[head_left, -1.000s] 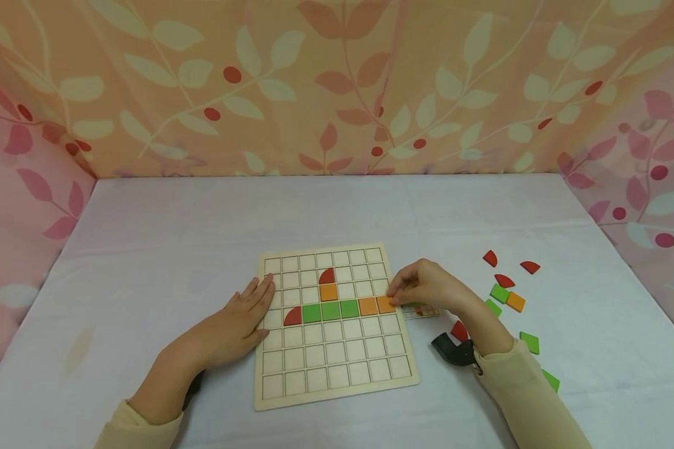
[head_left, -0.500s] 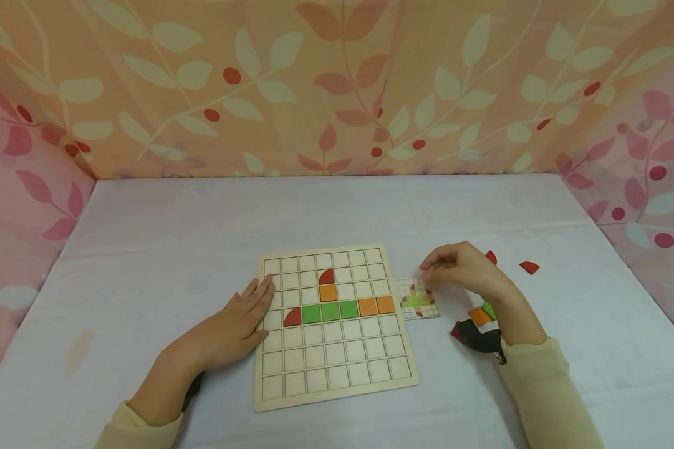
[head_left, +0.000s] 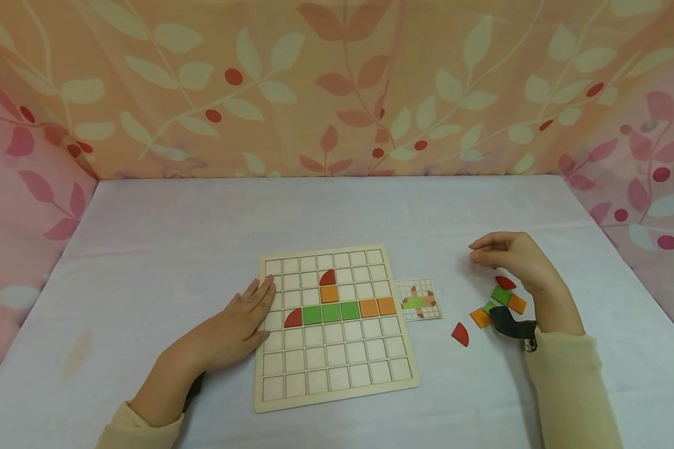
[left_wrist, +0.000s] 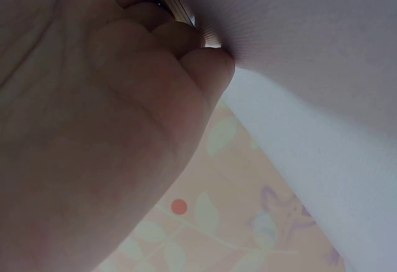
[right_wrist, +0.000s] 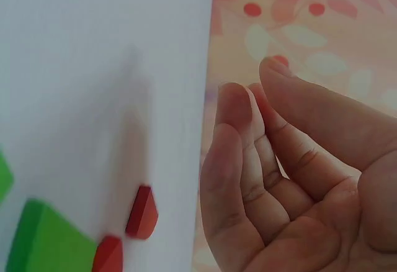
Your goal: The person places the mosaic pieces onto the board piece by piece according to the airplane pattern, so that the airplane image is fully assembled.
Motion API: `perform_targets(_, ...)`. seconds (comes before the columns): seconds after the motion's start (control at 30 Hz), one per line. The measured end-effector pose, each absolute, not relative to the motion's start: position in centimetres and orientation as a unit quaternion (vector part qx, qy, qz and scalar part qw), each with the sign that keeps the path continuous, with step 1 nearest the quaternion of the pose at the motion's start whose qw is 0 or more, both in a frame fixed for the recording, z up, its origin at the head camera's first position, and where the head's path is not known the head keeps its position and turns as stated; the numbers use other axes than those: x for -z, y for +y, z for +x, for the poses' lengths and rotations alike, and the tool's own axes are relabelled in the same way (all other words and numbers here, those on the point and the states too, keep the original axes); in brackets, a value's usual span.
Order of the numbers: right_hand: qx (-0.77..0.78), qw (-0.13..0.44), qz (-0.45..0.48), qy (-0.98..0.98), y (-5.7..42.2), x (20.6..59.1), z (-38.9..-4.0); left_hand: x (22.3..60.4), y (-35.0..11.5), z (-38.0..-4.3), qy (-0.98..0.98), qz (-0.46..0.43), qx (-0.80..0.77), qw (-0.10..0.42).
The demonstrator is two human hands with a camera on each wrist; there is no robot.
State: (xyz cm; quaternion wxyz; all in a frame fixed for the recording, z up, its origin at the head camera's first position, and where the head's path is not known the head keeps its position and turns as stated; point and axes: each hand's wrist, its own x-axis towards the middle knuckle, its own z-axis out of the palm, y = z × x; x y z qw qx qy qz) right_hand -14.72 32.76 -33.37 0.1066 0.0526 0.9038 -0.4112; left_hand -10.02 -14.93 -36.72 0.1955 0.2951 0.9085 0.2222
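In the head view my left hand [head_left: 235,324] lies with straight fingers on the left edge of a wooden grid board [head_left: 337,355]. On the board sit a red quarter-circle [head_left: 328,277] above an orange square [head_left: 329,294]. Below them runs a row: another red quarter-circle [head_left: 294,318], green squares [head_left: 331,312] and two orange squares [head_left: 378,306]. My right hand [head_left: 519,259] hovers over the table at the right, beyond the loose pieces. The right wrist view shows its fingers [right_wrist: 223,160] loosely bent, thumb apart, holding nothing. The left wrist view shows mainly the palm [left_wrist: 111,117].
A small printed pattern card [head_left: 419,300] lies against the board's right edge. Loose pieces lie near the right wrist: red quarter-circles [head_left: 460,334], orange squares [head_left: 517,304] and green squares [head_left: 501,295]. The right forearm hides some. A patterned curtain [head_left: 337,87] stands behind the table.
My right hand has let go of the orange square at the row's right end and moved right, past the card, to above the loose pieces. The left hand has stayed put.
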Motion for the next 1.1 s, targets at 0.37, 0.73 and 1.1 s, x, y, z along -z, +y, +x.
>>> perform_targets(0.37,0.413,0.101,0.094,0.900,36.0,34.1,-15.2,36.8,-14.9,-10.1,0.909,0.292,-0.222,0.196)
perform_targets(0.73,0.372,0.106,0.130,0.913,37.3,34.5,-15.6,36.8,-15.0,-10.0,0.909,0.294,-0.221,0.195)
perform_targets(1.1,0.350,0.139,0.128,0.918,37.3,35.3,-16.1,36.7,-15.0,-10.0,0.909,0.294,-0.221,0.194)
